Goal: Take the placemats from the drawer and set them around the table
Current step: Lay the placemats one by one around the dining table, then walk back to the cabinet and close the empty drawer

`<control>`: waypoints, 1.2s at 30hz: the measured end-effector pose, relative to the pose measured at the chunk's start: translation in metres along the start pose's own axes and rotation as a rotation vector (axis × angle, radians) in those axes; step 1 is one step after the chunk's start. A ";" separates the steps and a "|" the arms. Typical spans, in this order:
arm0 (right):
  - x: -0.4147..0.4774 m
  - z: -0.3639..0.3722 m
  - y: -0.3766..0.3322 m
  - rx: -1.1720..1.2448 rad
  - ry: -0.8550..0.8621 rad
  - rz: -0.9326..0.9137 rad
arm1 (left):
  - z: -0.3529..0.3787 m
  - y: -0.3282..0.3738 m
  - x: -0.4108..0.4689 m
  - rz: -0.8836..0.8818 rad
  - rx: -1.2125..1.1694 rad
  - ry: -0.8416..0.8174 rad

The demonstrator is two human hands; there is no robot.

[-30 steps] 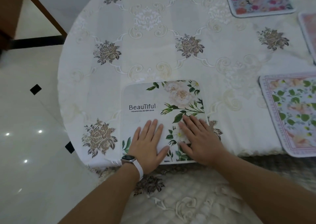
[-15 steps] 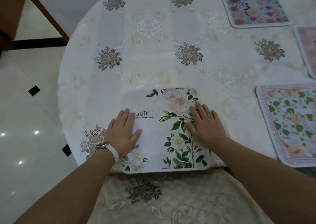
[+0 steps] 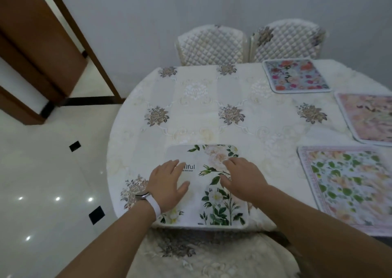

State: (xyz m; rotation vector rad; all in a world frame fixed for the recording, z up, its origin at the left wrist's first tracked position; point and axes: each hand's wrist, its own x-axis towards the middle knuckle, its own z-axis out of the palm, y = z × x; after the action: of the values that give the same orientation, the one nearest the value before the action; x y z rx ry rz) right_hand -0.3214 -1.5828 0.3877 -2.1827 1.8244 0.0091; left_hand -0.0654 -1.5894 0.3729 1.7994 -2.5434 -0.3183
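A white placemat (image 3: 214,195) with green leaves, pale roses and black lettering lies flat at the near edge of the round table (image 3: 201,116). My left hand (image 3: 167,185), with a white watch on its wrist, hovers over the mat's left half, fingers spread and covering part of the lettering. My right hand (image 3: 244,176) is over the mat's right half, fingers loosely curled. Neither hand holds anything. Three more floral placemats lie on the right: a green-leaf one (image 3: 347,186), a pink one (image 3: 369,118) and a red-flowered one (image 3: 296,76).
A cream embroidered tablecloth covers the table. Two quilted chairs (image 3: 212,44) stand at the far side by the grey wall. Another cushioned chair seat (image 3: 207,256) is right below the near edge. Glossy white floor and a brown wooden door frame (image 3: 42,44) lie to the left.
My hands slid apart across the mat, then lifted slightly and loosened. The view tilted up, so the far chairs and wall now show.
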 end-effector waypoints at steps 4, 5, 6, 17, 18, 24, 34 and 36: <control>-0.013 -0.019 0.005 -0.034 0.002 -0.043 | -0.015 0.009 -0.019 -0.073 0.018 -0.014; -0.017 -0.022 0.006 -0.041 0.016 -0.057 | -0.019 0.011 -0.025 -0.083 0.022 0.002; -0.021 -0.025 0.007 -0.046 0.024 -0.069 | -0.022 0.014 -0.031 -0.083 0.030 0.023; -0.079 -0.042 -0.027 -0.040 0.071 -0.207 | -0.050 0.027 -0.101 -0.048 0.063 0.206; -0.084 -0.043 -0.035 -0.044 0.078 -0.218 | -0.052 0.025 -0.108 -0.055 0.056 0.213; -0.109 -0.046 -0.115 -0.080 0.064 -0.332 | -0.068 -0.008 -0.182 -0.129 -0.003 0.324; -0.145 -0.006 -0.327 -0.118 0.040 -0.636 | -0.070 -0.124 -0.395 -0.456 -0.009 0.371; -0.157 0.005 -0.371 -0.122 0.025 -0.713 | -0.068 -0.142 -0.446 -0.548 0.007 0.393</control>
State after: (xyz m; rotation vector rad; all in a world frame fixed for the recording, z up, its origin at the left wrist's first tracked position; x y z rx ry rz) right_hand 0.0063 -1.3742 0.4953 -2.8005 0.9842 -0.0592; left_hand 0.2274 -1.2285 0.4633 2.2641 -1.7749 0.0474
